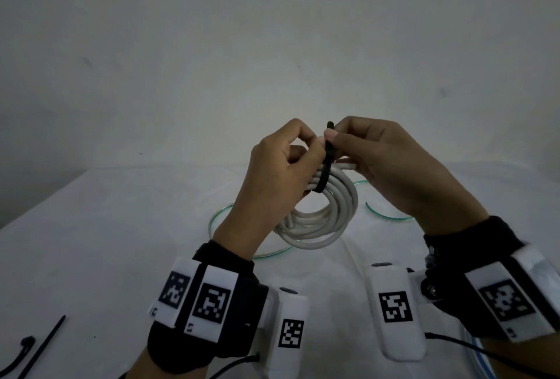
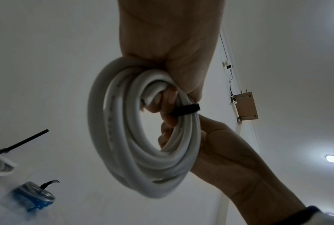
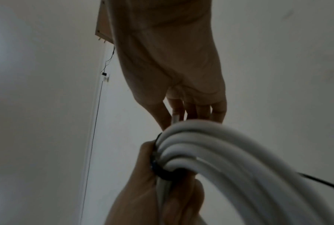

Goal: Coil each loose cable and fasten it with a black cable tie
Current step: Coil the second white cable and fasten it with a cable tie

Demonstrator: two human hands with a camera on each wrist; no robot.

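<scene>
Two hands hold one coil up in the air over the table [image 1: 121, 227], which has a white cloth on it.

The coil [image 1: 321, 215] is a thick, smooth, round white cable wound into a ring of many loops. The ring hangs down from the hands, with its hole facing the person.

The left hand [image 1: 272, 172] has its fingers curled through the top of the ring and grips the loops. Its thumb and first finger are pinched together by the tie. The right hand [image 1: 381, 163] has its fingers bent too. Its thumb and first finger pinch the top of the tie, and its other fingers curl around the cable.

The tie [image 1: 325, 166] is a thin, flat black strip. It goes around the loops at the top of the ring, and its long end points straight up between the two hands.

A thin see-through tube [image 1: 218, 218] with a green tint lies in a curve on the cloth, under and behind the coil.

Two spare ties [image 1: 45, 339] lie on the cloth at the near left, well apart from the coil. One is straight and one is bent.
</scene>
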